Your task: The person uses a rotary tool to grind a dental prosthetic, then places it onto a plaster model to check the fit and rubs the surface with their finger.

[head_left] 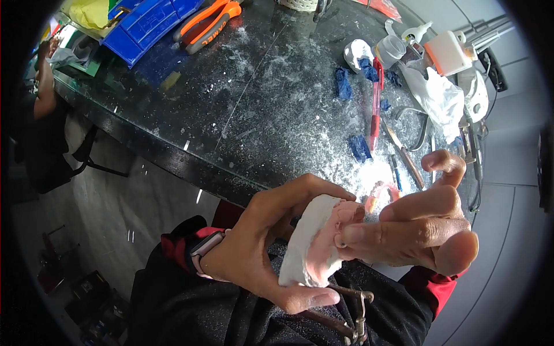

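Note:
My left hand (pixel 254 236) is wrapped round a white plaster dental cast (pixel 303 236) with a pink gum layer (pixel 326 248) on its right side. The thumb lies along the lower edge and the fingers pass behind. Below the cast shows a brass-coloured hinged frame (pixel 359 314), apparently a dental articulator. My right hand (pixel 421 230) is closed at the pink side, a fingertip pressed against it. A tiny dark, shiny spot shows under that fingertip; what the fingers hold, if anything, I cannot make out. Just beyond, a pink denture-like arch (pixel 381 196) lies on the bench.
White dust covers the dark bench (pixel 248 115). Orange-handled pliers (pixel 209 26) and a blue bin (pixel 147 29) lie at far left. On the right are a red pen (pixel 376 104), a knife (pixel 404 153), blue wax scraps (pixel 359 148), jars and crumpled plastic (pixel 435 101). Another person (pixel 43 121) sits at left.

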A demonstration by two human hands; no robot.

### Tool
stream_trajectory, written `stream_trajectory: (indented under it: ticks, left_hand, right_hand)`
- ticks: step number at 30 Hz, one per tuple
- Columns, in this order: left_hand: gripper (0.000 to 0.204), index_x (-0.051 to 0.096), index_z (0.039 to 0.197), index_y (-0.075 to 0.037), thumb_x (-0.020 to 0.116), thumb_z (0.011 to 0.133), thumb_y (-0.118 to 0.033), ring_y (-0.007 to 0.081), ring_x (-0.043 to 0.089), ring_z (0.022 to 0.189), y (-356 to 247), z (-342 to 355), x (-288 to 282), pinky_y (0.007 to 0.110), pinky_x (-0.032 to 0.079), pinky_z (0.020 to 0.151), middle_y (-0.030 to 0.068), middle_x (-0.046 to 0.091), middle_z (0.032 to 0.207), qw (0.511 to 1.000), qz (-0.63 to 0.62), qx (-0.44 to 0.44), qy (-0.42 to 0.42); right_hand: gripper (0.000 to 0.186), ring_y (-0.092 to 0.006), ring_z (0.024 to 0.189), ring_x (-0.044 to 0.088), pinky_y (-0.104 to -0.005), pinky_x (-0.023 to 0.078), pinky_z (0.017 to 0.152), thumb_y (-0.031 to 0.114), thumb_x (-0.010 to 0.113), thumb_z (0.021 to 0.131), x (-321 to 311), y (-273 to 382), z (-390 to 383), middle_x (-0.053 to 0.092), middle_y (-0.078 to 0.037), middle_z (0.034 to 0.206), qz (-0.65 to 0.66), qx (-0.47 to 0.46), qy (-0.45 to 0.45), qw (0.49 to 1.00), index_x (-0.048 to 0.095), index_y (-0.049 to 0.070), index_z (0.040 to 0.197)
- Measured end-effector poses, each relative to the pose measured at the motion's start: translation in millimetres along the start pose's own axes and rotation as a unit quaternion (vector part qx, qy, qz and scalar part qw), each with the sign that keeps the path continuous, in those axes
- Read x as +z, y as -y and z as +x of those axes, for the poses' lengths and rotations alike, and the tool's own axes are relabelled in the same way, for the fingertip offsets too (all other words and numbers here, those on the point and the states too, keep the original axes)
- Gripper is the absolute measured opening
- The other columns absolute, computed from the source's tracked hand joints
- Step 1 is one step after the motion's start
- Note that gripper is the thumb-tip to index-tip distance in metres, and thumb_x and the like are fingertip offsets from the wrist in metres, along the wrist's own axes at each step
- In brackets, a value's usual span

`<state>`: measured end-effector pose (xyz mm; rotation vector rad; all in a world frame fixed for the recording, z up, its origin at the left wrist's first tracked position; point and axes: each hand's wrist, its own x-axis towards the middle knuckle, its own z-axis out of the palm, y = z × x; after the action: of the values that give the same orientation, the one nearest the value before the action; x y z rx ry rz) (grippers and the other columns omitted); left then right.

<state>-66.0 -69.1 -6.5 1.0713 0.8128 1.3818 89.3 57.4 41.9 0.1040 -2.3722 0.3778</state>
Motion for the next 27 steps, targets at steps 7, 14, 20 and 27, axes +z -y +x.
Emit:
stream_trajectory:
  ticks: [7, 14, 20, 27]
  left_hand:
    - [0.067, 0.042, 0.121, 0.001, 0.074, 0.065, -0.011, 0.0175, 0.062, 0.089, 11.4, 5.4, 6.5, 0.031, 0.049, 0.079, 0.012, 0.059, 0.099, 0.961, -0.268, -0.06, 0.041]
    - [0.064, 0.041, 0.121, 0.001, 0.073, 0.067, -0.013, 0.0174, 0.062, 0.09, -0.5, 1.7, 11.9, 0.031, 0.049, 0.08, 0.0117, 0.059, 0.099, 0.931, -0.349, -0.111, 0.014]
    - [0.069, 0.04, 0.121, 0.002, 0.077, 0.064, -0.014, 0.0164, 0.061, 0.091, 6.3, 3.3, 8.7, 0.03, 0.049, 0.08, 0.011, 0.057, 0.101, 0.967, -0.247, -0.057, 0.006]
    - [0.076, 0.045, 0.118, 0.004, 0.084, 0.057, -0.019, 0.0149, 0.058, 0.09, -8.4, 5.7, -4.9, 0.024, 0.054, 0.067, 0.0116, 0.051, 0.102, 0.995, 0.07, 0.07, -0.012]
  right_hand:
    - [0.104, -0.0077, 0.07, 0.055, -0.0426, 0.031, 0.081, 0.028, 0.08, 0.064, -14.6, -7.9, 0.0, 0.069, 0.005, 0.081, 0.012, -0.019, 0.056, 0.998, 0.018, -0.004, 0.14]
    - [0.104, -0.0085, 0.073, 0.055, -0.0434, 0.032, 0.086, 0.03, 0.08, 0.064, -16.8, -8.9, 4.4, 0.07, 0.004, 0.084, 0.018, -0.003, 0.097, 0.995, 0.018, -0.011, 0.137]
    - [0.102, -0.0073, 0.073, 0.057, -0.0439, 0.033, 0.085, 0.028, 0.082, 0.062, -24.9, -7.6, 3.5, 0.069, 0.002, 0.091, 0.018, 0.009, 0.131, 0.991, 0.024, -0.006, 0.138]
    - [0.103, -0.0063, 0.075, 0.057, -0.0426, 0.031, 0.081, 0.032, 0.086, 0.053, -10.1, -1.4, -6.9, 0.066, 0.006, 0.09, 0.011, 0.01, 0.024, 1.0, 0.033, 0.002, 0.137]
